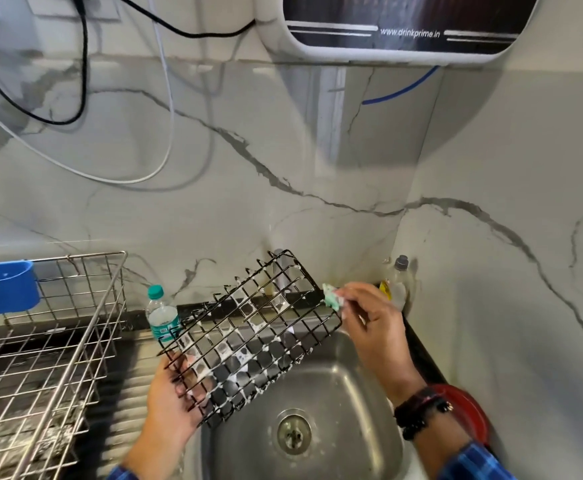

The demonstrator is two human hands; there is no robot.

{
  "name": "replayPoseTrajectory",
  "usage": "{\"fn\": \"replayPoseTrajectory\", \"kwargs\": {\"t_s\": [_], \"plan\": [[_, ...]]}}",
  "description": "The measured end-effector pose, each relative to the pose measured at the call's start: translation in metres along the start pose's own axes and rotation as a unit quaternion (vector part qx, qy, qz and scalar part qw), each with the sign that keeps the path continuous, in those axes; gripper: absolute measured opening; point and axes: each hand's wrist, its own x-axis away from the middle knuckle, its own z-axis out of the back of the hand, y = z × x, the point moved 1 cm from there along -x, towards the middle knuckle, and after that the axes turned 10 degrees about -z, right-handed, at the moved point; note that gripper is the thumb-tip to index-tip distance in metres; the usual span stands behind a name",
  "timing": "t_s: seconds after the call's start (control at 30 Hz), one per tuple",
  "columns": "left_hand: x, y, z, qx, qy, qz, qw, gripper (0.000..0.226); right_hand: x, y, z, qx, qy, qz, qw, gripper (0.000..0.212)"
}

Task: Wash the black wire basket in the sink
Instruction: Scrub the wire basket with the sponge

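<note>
I am gripping the soapy black wire basket (248, 337) by its lower corner with my left hand (172, 400), right hand (369, 323) pinching a green sponge (331, 296) at its far edge; judging it light, stiff, slippery.

A silver steel wire dish rack (51, 341) stands on the ribbed draining board at the left, with a blue plastic caddy (4, 287) hooked over its back rim. Just beside the rack's right corner a clear plastic water bottle with a green cap (161, 313) stands upright against the grey-veined marble wall (213, 188), and a clear dish-soap bottle with a grey cap (399, 280) stands in the far right corner. Up on the wall hangs a white-cased water purifier with a dark front panel (404, 26), a thin blue tube (400, 90) trailing below it, while a black cable (82, 77) and a white cable (168, 109) droop in loops to its left.
</note>
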Motion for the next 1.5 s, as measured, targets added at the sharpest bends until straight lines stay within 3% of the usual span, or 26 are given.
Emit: {"fn": "replayPoseTrajectory", "kwargs": {"t_s": [0.13, 0.23, 0.33, 0.47, 0.63, 0.73, 0.87, 1.0, 1.1, 1.3, 1.37, 1.43, 1.5], "plan": [[0.0, -0.001, -0.002, -0.015, 0.002, -0.032, 0.999, 0.027, -0.005, -0.014, -0.011, 0.023, -0.023, 0.025, 0.999, 0.024], [0.0, -0.001, 0.001, -0.042, 0.044, -0.045, 0.997, 0.022, 0.001, -0.005, -0.006, 0.06, 0.009, 0.032, 0.998, 0.019], [-0.006, -0.009, 0.01, 0.003, 0.095, -0.021, 0.995, 0.035, 0.016, 0.003, -0.006, 0.069, 0.001, 0.011, 0.998, 0.021], [0.0, -0.02, -0.01, 0.107, 0.049, -0.009, 0.993, 0.028, 0.04, -0.011, -0.036, 0.049, -0.069, -0.017, 0.996, 0.027], [-0.001, -0.02, -0.021, 0.117, -0.002, -0.014, 0.993, 0.031, 0.032, -0.026, -0.043, -0.131, 0.096, -0.112, 0.98, 0.028], [0.003, -0.018, -0.023, 0.102, -0.021, -0.008, 0.995, 0.031, 0.008, -0.034, -0.028, -0.146, 0.177, -0.075, 0.97, 0.029], [0.008, -0.018, -0.022, 0.115, -0.01, -0.008, 0.993, 0.034, -0.008, -0.044, -0.026, -0.049, 0.125, -0.011, 0.991, 0.028], [0.013, -0.019, -0.017, 0.104, 0.047, -0.002, 0.994, 0.044, 0.003, -0.043, -0.033, 0.021, 0.191, 0.019, 0.981, 0.022], [0.018, -0.023, -0.024, 0.151, 0.038, 0.032, 0.987, 0.045, 0.01, -0.044, -0.048, 0.073, 0.198, 0.061, 0.975, 0.017], [0.011, -0.015, -0.027, 0.153, 0.01, 0.012, 0.988, 0.028, 0.036, -0.048, -0.067, 0.028, 0.103, 0.07, 0.992, 0.016], [0.016, -0.01, -0.028, 0.124, 0.042, -0.013, 0.991, 0.029, 0.032, -0.05, -0.057, 0.03, 0.089, 0.099, 0.991, 0.015], [0.015, -0.008, -0.03, 0.151, 0.064, -0.016, 0.986, 0.036, 0.021, -0.055, -0.047, 0.02, 0.12, 0.098, 0.988, 0.016], [0.014, -0.008, -0.033, 0.171, 0.054, -0.003, 0.984, 0.038, 0.009, -0.058, -0.041, -0.015, 0.166, 0.044, 0.985, 0.019]]}}
